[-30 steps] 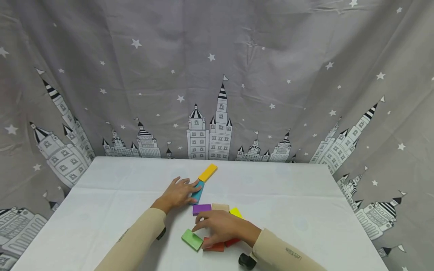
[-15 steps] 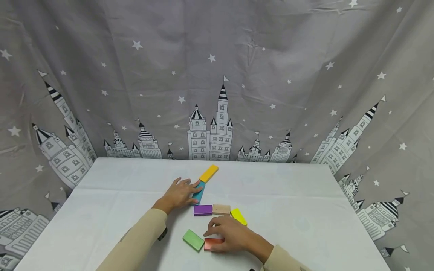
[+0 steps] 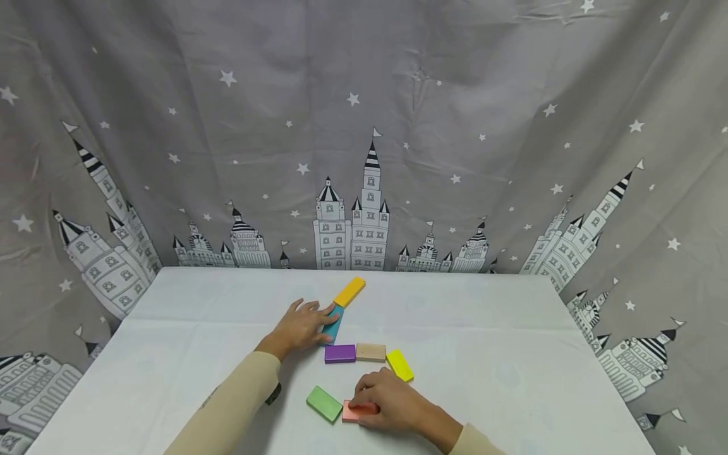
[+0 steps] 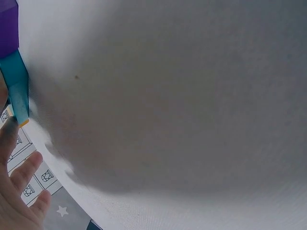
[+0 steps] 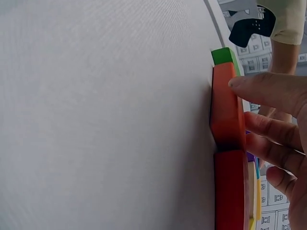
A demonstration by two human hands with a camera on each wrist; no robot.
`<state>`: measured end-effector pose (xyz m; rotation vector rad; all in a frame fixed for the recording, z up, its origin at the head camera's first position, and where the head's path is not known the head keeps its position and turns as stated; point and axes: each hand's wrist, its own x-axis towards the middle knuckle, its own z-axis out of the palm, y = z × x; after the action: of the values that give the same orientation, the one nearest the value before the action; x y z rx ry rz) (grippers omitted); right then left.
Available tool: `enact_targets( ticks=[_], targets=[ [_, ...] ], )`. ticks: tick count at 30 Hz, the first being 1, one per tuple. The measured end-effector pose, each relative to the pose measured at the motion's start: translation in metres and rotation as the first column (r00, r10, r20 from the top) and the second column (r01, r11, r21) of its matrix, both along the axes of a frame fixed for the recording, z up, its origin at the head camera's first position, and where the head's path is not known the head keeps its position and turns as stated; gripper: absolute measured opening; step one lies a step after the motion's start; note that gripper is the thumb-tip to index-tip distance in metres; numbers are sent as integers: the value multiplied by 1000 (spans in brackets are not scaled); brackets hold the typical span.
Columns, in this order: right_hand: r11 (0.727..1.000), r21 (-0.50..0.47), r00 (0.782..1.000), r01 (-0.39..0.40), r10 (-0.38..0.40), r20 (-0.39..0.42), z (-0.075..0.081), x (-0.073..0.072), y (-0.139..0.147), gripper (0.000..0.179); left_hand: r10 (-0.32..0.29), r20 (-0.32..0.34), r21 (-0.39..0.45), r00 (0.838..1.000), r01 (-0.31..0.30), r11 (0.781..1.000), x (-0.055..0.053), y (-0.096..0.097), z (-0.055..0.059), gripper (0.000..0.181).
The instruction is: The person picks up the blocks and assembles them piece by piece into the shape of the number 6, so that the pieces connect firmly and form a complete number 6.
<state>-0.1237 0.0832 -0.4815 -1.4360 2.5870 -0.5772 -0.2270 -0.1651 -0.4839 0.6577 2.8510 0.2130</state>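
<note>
My left hand (image 3: pixel 298 327) rests at the blue block (image 3: pixel 332 325), its thumb at the near end and index finger at the far end. The other fingers are spread on the cloth side. An orange-yellow block (image 3: pixel 349 292) continues from the blue one's far end. Lower down, my right hand (image 3: pixel 395 399) pinches the coral-orange block (image 5: pixel 224 108), thumb on the near side, fingers beyond it. The green block (image 3: pixel 324 404) meets the coral-orange one at its left end. A red block (image 5: pixel 231 189) adjoins its other end, hidden behind my hand in the head view.
Between the hands lie a purple block (image 3: pixel 340 354) and a wood-coloured block (image 3: pixel 371 352) end to end. A yellow block (image 3: pixel 400 365) slants off to the right. White cloth (image 3: pixel 512 354) covers the table; a grey castle-print curtain (image 3: pixel 426 126) hangs behind it.
My right hand has shifted right, away from the green block, with its fingers drawn in around the coral-orange block. The red block is now covered in the head view. My left hand stays put.
</note>
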Motion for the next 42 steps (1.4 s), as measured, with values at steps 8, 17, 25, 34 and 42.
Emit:
enact_targets(
  ticks=[8, 17, 25, 34, 42],
  targets=[
    [1000, 7, 1000, 8, -8, 9, 0, 2, -2, 20, -11, -5, 0, 1000, 11, 1000, 1, 0, 0, 61],
    [1000, 8, 999, 25, -26, 31, -5, 3, -3, 21, -13, -10, 5, 1000, 13, 1000, 2, 0, -1, 61],
    [1000, 5, 1000, 22, -22, -9, -6, 6, -4, 22, -19, -26, -17, 999, 18, 1000, 2, 0, 0, 60],
    [997, 55, 999, 46, -48, 24, -1, 4, -9, 25, -45, -72, -38, 996, 42, 998, 5, 0, 9, 58],
    [998, 54, 999, 24, -23, -28, -4, 6, -8, 23, -76, -147, 36, 986, 82, 996, 11, 4, 10, 39]
  ],
)
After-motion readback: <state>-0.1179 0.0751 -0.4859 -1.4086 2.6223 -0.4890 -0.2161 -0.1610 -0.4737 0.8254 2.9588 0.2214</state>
